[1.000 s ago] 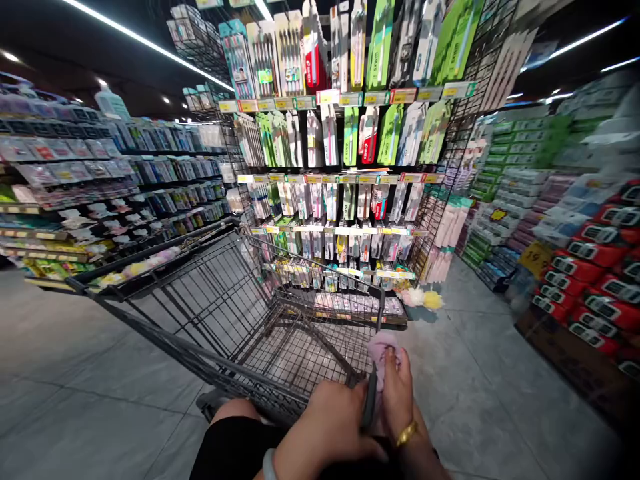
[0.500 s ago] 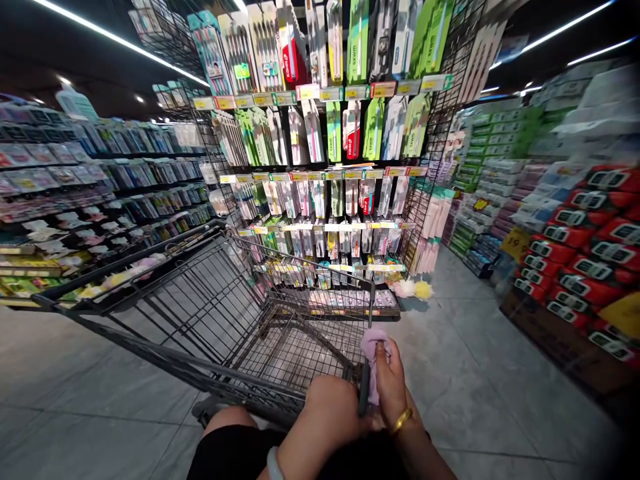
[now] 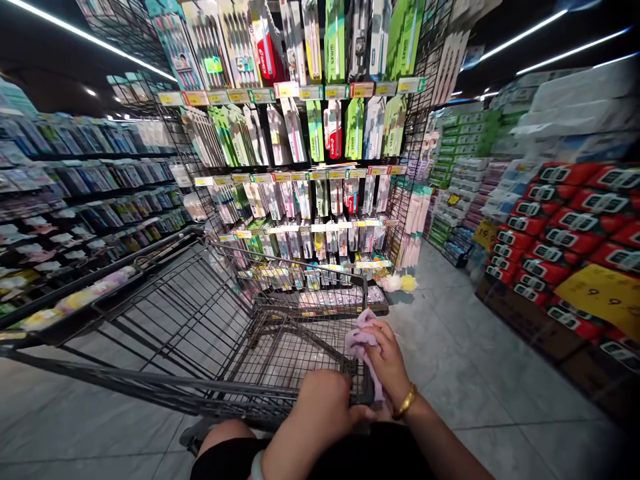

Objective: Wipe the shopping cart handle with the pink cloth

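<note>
Hands, two, bare:
- Left hand (image 3: 325, 405), a pale smooth bangle (image 3: 257, 465) circling its wrist: curling into a loose fist at the near corner of the black wire shopping cart (image 3: 235, 385); its fingertips are hiding, so whether it is grasping the frame, I cannot tell.
- Right hand (image 3: 384, 357), a glossy gold-coloured bracelet (image 3: 406, 401) circling its wrist: grasping a soft lilac cloth (image 3: 361, 339), fingers bending over the folds.

Cloth, one: bunching at the top and hanging down beside the cart's corner upright, just beyond the left hand.

Cart, one: standing at an angle before the person; its mesh basket is opening toward the left, with the person's black clothing (image 3: 230, 461) and a bare knee (image 3: 226, 437) showing below its near side.

Surroundings:
- Tall black wire display rack (image 3: 416, 130), standing beyond the cart and holding rows of slim green, white and red toothbrush packs (image 3: 355, 128) above yellow-and-white price labels (image 3: 295, 92).
- Fluffy pink and yellow items (image 3: 400, 283), lying low beside the rack's right foot.
- Red-and-black packages (image 3: 545, 240), stacking up at right, a yellow price sign (image 3: 600, 295) hanging over some.
- Long shelves of small packages (image 3: 100, 180), running along the left.
- Grey tiled floor (image 3: 440, 380), stretching beneath.
</note>
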Demonstrator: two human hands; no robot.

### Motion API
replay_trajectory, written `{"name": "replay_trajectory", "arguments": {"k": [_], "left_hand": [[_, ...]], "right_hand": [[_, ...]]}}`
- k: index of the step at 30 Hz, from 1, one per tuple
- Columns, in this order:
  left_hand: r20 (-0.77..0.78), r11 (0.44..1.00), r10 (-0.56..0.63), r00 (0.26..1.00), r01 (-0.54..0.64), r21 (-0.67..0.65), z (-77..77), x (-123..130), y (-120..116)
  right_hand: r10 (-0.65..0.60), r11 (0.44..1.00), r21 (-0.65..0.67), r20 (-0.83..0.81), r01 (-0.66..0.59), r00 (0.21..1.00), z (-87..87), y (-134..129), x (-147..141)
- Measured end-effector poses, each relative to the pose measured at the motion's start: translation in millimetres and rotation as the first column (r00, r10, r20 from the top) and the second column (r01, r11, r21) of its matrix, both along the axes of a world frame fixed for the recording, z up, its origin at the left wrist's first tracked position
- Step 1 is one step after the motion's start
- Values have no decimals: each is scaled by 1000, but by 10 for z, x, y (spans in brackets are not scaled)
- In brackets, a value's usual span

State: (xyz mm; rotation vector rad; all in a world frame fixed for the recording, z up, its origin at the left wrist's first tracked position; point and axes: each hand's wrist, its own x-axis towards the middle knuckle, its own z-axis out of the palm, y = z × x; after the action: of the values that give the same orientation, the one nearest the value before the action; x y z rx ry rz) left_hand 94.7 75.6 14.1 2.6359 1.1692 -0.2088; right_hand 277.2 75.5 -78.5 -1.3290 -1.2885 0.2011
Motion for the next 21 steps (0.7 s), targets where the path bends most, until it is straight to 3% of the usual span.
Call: {"name": "replay_trajectory", "arguments": {"k": [3, 9, 15, 21], "left_hand": [[-41, 997, 23, 999, -19, 80, 26, -265, 130], [-103, 988, 74, 992, -59, 142, 14, -624, 316], [-130, 985, 72, 989, -50, 163, -33, -628, 356], [-105, 978, 107, 989, -85, 189, -76, -504, 407]], "right_hand": [[-58, 998, -6, -9, 58, 998, 4, 193, 85], [-43, 998, -49, 76, 47, 996, 72, 332, 62], [40, 990, -141, 64, -31, 997, 138, 492, 36], [35, 996, -85, 63, -30, 997, 160, 673, 164]]}}
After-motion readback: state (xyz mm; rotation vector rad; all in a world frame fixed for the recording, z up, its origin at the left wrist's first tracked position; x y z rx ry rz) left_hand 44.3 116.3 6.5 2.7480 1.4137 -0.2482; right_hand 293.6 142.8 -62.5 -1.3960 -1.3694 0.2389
